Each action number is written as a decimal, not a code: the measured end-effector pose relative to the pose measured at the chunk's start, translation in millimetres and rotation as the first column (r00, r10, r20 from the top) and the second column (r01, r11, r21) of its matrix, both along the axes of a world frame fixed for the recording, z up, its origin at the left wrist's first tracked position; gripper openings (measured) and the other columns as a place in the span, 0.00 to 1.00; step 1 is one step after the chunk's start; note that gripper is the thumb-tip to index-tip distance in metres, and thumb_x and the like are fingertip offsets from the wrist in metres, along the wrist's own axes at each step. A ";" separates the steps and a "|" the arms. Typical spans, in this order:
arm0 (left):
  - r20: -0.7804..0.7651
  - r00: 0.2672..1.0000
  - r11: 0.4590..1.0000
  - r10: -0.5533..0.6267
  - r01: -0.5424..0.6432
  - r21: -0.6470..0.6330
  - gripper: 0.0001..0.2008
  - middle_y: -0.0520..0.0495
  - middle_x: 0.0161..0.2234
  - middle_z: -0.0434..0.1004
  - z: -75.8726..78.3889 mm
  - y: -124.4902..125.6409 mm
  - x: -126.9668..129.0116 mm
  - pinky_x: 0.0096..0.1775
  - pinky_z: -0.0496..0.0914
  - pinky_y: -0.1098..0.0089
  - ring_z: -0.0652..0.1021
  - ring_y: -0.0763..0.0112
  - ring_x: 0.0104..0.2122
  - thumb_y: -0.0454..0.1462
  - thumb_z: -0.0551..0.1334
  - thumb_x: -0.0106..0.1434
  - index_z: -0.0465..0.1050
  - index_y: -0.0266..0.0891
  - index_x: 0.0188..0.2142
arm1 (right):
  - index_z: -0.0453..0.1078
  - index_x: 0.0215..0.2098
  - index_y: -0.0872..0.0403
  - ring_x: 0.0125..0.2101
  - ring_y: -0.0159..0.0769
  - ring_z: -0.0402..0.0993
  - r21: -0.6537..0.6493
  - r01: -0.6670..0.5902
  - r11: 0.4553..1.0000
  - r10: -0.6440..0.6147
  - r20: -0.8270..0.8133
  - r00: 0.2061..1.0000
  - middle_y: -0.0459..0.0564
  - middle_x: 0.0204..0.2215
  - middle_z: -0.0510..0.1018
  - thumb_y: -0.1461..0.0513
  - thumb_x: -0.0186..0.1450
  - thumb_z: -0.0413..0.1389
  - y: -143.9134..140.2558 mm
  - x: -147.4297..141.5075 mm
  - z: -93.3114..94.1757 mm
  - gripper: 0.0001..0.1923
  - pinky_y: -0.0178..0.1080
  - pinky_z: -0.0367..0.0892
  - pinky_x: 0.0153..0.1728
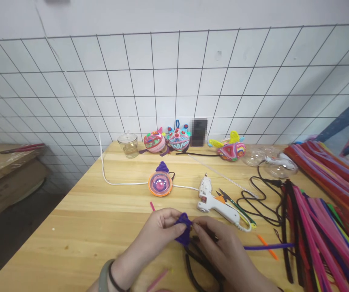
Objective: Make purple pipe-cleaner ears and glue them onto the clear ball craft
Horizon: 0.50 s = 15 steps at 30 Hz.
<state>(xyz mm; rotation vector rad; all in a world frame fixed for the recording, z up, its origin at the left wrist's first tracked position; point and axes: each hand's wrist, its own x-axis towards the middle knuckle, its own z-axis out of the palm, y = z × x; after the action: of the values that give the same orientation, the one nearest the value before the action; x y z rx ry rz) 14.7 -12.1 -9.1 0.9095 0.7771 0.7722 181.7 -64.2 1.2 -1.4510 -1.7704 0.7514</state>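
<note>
Nearest, the left hand (159, 233) and right hand (219, 243) meet low over the pale wooden table (95, 227), both pinching a small folded piece of purple fuzzy pipe cleaner (184, 229) between fingertips. Just beyond the pinch lies a white plastic glue gun (213, 202); farther beyond, an orange-rimmed round ornament (160, 183).

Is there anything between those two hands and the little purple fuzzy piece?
Nothing visible. The left hand and right hand both pinch the purple fuzzy piece directly. The glue gun lies behind them on the table.
</note>
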 end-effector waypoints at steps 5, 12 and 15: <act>-0.013 0.993 0.993 0.121 -0.121 -0.006 0.18 0.46 0.26 0.82 2.8 6.4 -3.9 0.32 0.71 0.73 0.78 0.72 0.25 0.41 0.74 0.42 0.76 0.35 0.31 | 0.71 0.31 0.53 0.28 0.37 0.75 0.005 0.019 1.000 -0.020 0.174 0.985 0.48 0.26 0.78 0.63 0.67 0.47 3.3 6.0 -6.0 0.12 0.35 0.67 0.29; -0.035 0.983 0.983 0.183 -0.182 0.018 0.14 0.49 0.22 0.81 7.7 6.7 -7.0 0.31 0.70 0.75 0.77 0.75 0.23 0.41 0.73 0.44 0.76 0.35 0.26 | 0.74 0.26 0.53 0.31 0.38 0.74 0.084 -0.116 0.990 0.070 0.424 0.903 0.50 0.28 0.75 0.66 0.65 0.51 4.4 6.1 -7.5 0.13 0.37 0.68 0.32; -0.034 0.981 0.982 0.191 -0.190 0.008 0.14 0.48 0.23 0.81 6.7 7.6 -7.2 0.31 0.70 0.74 0.77 0.74 0.23 0.41 0.74 0.42 0.75 0.35 0.25 | 0.74 0.30 0.53 0.33 0.39 0.73 0.190 -0.090 0.978 0.005 0.408 0.913 0.51 0.30 0.76 0.65 0.67 0.50 8.8 16.9 -6.3 0.12 0.39 0.69 0.36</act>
<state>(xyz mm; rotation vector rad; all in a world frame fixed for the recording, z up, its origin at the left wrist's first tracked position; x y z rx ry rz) 7.5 -4.5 -2.4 0.8623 0.9024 0.9281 198.7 -55.4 -5.1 -1.5018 -2.1304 0.2852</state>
